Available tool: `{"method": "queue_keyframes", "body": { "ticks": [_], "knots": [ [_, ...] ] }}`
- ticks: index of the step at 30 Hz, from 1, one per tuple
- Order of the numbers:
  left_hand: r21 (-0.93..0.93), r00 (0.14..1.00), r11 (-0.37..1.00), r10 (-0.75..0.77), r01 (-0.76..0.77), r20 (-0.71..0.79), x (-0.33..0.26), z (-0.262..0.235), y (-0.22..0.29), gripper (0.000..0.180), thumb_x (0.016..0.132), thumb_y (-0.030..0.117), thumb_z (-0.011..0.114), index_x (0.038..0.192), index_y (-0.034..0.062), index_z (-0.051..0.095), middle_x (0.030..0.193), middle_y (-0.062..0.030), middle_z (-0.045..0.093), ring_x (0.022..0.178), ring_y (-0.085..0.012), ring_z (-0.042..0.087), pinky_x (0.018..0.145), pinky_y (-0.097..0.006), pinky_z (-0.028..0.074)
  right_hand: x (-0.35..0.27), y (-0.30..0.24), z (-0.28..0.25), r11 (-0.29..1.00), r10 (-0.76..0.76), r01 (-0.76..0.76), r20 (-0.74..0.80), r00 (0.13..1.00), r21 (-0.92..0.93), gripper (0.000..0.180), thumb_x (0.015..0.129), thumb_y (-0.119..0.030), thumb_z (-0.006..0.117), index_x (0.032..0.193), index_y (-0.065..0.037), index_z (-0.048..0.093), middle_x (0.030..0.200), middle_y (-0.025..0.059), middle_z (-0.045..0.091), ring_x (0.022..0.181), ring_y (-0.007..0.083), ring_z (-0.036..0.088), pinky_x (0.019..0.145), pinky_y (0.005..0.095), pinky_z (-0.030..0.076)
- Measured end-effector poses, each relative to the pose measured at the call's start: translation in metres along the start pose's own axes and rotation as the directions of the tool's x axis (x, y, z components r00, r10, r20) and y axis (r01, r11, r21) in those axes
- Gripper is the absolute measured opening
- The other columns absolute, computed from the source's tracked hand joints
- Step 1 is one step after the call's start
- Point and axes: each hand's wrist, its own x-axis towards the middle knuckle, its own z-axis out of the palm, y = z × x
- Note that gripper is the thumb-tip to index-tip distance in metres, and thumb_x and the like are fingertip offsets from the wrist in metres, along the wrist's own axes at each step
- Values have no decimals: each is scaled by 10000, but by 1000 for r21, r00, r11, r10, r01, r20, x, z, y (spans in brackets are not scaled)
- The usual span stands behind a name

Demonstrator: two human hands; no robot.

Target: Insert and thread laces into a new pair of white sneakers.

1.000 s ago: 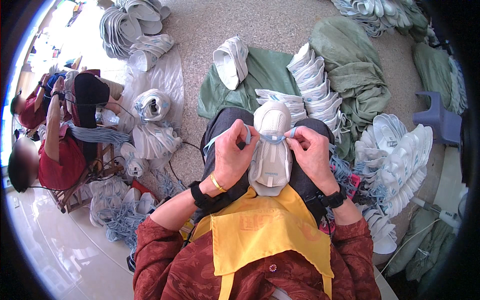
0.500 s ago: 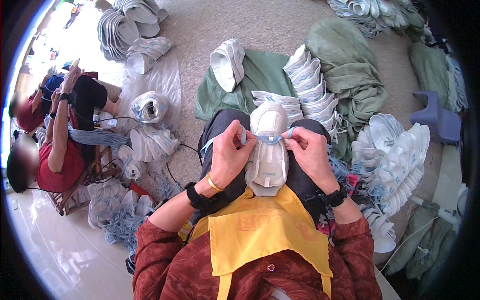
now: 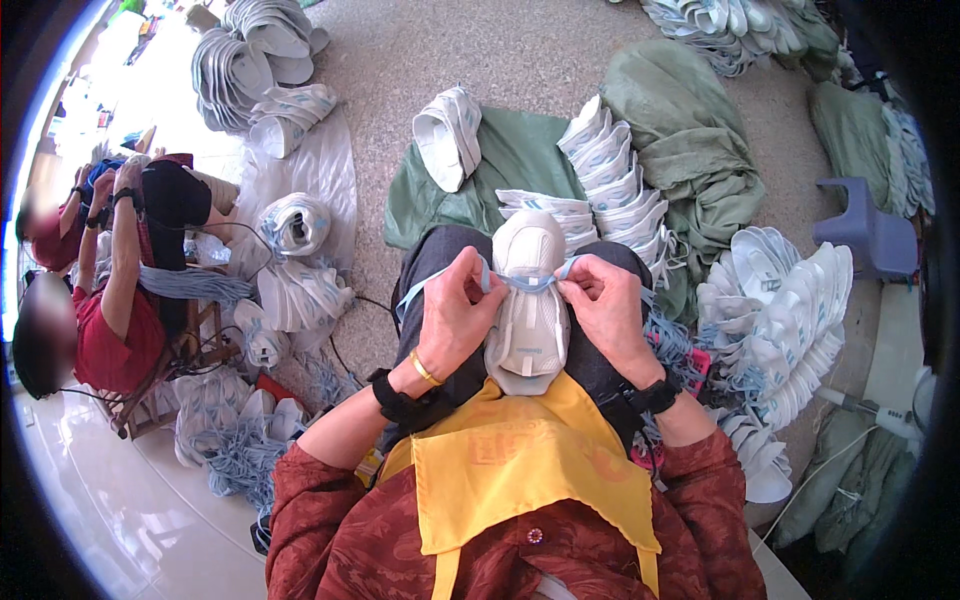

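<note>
A white shoe upper (image 3: 526, 335) lies across my lap between my knees, its rounded toe pointing away from me. A light blue shoelace (image 3: 530, 284) runs across it near the toe end. On the left side of the upper, my left hand (image 3: 462, 305) pinches the lace between thumb and fingers, and a loose end trails out to the left. My right hand (image 3: 604, 300) pinches the lace on the other side, close to the upper. Under the upper is my yellow apron (image 3: 530, 450).
Stacked white shoe uppers (image 3: 625, 190) stand ahead by a green cloth (image 3: 680, 130); another pile (image 3: 775, 310) is at right, near a blue-grey stool (image 3: 868, 228). Blue laces (image 3: 240, 455) heap at left. Two people in red (image 3: 118, 335) sit at far left. A cable (image 3: 345, 355) crosses the floor.
Both hands keep their pinch on the lace, with little movement. The whole view has shifted slightly. At the left, the co-workers' arms have changed position.
</note>
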Motion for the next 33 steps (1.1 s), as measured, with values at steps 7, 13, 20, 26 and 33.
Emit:
{"method": "queue_keyframes", "body": {
  "ticks": [7, 13, 20, 26, 33],
  "knots": [
    [62, 999, 998, 34, -32, -33, 3, -2, 6, 365, 840, 40, 834, 887, 38, 472, 748, -44, 639, 667, -71, 612, 605, -255, 523, -6, -16, 0, 988, -58, 49, -62, 996, -147, 132, 893, -3, 767, 939, 20, 646, 805, 115, 698, 696, 215, 718, 641, 322, 570],
    [171, 988, 982, 103, -82, -119, -1, 0, 7, 407, 777, 67, 879, 805, 38, 474, 653, -47, 529, 566, -150, 513, 542, -308, 443, -15, -9, -4, 900, -336, 324, 12, 942, -290, 169, 868, -25, 785, 990, 18, 675, 887, 138, 686, 775, 288, 720, 700, 370, 577],
    [125, 986, 986, 123, -108, -116, -3, 3, 11, 352, 776, 30, 854, 787, 41, 502, 668, -48, 517, 574, -157, 505, 542, -312, 435, -16, -25, -7, 935, -223, 245, 113, 968, -256, 161, 859, -15, 750, 997, 31, 684, 968, 178, 683, 832, 352, 708, 724, 407, 574],
    [122, 983, 982, 154, -141, -100, -4, 5, 11, 299, 793, -2, 821, 822, 33, 525, 739, -54, 524, 593, -152, 529, 544, -299, 438, -13, -22, -3, 857, -290, 311, 114, 950, -410, 129, 839, -5, 708, 958, 23, 667, 915, 185, 657, 854, 390, 669, 760, 459, 550],
    [99, 982, 983, 167, -158, -92, -6, 7, 10, 208, 828, -10, 778, 852, 21, 574, 773, -60, 539, 599, -162, 546, 549, -311, 453, -15, -25, -1, 876, -228, 257, 120, 966, -408, 169, 854, 22, 675, 1014, 9, 623, 930, 200, 679, 871, 412, 679, 759, 474, 552]
  ]
}}
